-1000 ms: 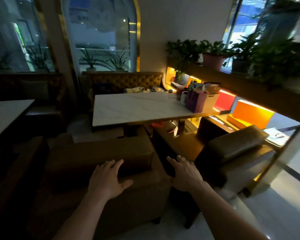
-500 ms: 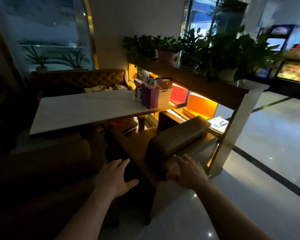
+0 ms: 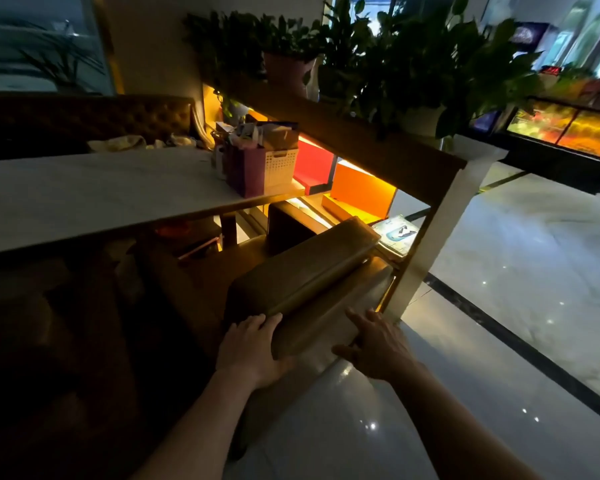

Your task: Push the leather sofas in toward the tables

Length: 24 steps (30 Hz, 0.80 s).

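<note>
A brown leather sofa stands in front of me, its seat reaching under the white marble table. My left hand lies on the left end of its backrest, fingers wrapped over the top edge. My right hand presses flat against the back's right side, fingers spread. A second leather sofa sits in deep shadow at the left, its shape hard to make out.
A wooden planter shelf with potted plants runs along the right of the table; its white post stands just right of the sofa. A purple bag and white basket sit on the table. Glossy floor spreads right.
The view has swung right, off the left sofa. Both hands moved from hovering between the two sofas onto the right sofa's backrest, the left hand now gripping its top edge.
</note>
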Motion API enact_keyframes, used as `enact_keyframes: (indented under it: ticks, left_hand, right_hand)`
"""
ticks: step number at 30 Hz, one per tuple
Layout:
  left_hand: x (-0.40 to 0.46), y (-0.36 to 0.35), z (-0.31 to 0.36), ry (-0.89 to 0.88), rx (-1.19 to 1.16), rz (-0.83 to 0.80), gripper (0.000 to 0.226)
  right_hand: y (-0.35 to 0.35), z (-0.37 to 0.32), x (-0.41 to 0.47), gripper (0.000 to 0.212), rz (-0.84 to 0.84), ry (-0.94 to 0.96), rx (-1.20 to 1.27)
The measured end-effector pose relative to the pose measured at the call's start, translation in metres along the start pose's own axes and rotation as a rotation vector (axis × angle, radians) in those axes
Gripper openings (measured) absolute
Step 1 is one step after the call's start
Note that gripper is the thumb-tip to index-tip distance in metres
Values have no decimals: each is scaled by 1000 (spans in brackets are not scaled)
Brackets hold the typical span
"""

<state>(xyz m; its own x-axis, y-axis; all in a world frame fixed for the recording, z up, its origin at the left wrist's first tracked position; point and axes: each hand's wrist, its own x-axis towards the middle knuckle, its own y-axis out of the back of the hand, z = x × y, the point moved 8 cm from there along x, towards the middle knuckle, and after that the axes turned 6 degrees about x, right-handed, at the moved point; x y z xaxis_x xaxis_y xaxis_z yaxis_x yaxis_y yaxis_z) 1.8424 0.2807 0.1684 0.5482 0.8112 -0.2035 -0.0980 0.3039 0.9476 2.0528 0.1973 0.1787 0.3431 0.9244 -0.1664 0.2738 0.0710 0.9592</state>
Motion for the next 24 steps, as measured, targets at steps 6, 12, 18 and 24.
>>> enact_keyframes:
  ticks: [6, 12, 18, 24]
  left_hand:
    - [98, -24, 43, -43, -78, -79, 91]
    - [153, -60, 53, -1, -104, -177, 91]
    - [192, -104, 58, 96, -142, -225, 89]
    - [224, -143, 57, 299, -190, -240, 86]
  right_hand:
    - [8, 57, 85, 92, -65, -47, -4]
    - [4, 94, 147, 90, -101, -42, -8]
    - [-26, 128, 209, 89, -206, 19, 1]
    - [-63, 157, 286, 91, -290, 137, -27]
